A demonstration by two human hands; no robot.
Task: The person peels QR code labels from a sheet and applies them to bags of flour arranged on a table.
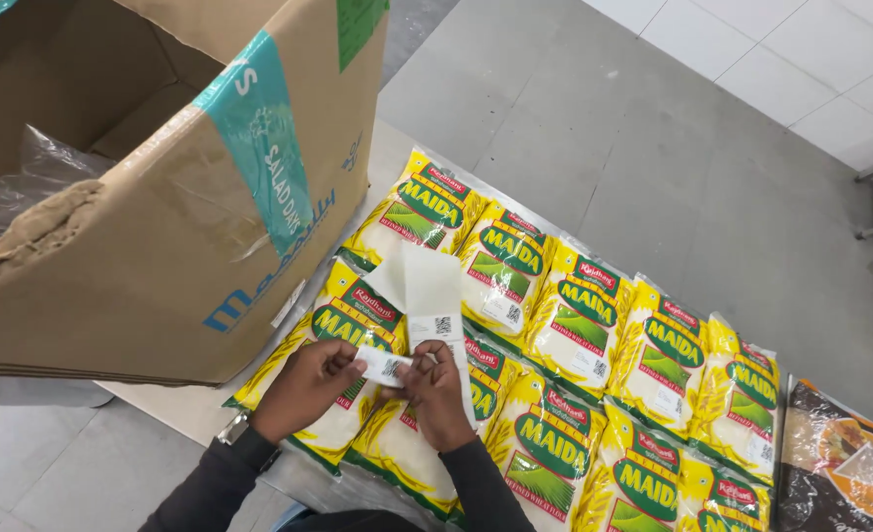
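While your two hands are meeting low over the bench [175,409], you are pinching a small white label [384,366] between them. Your left hand [306,386] is closing its fingers [350,359] on the label's left end, and your right hand [439,392] is clamping its fingers [424,357] on the right end, so the label is lying straight across the gap from one set of fingertips to the other. Just above your right fingers a strip of white backing paper [424,288] is rising, folded over at its top, with another printed label sitting on it right above your knuckles. Directly under both hands, yellow-and-green flour packets [564,320] are lying flat in two rows, running away to the right of your right fingers. Beyond the far end of the front row, well apart from your hands, a dark packet [840,463] is lying at the edge. To the left of and above your left fingers, a large open cardboard box [161,227] is standing, with clear plastic [23,177] showing inside it.
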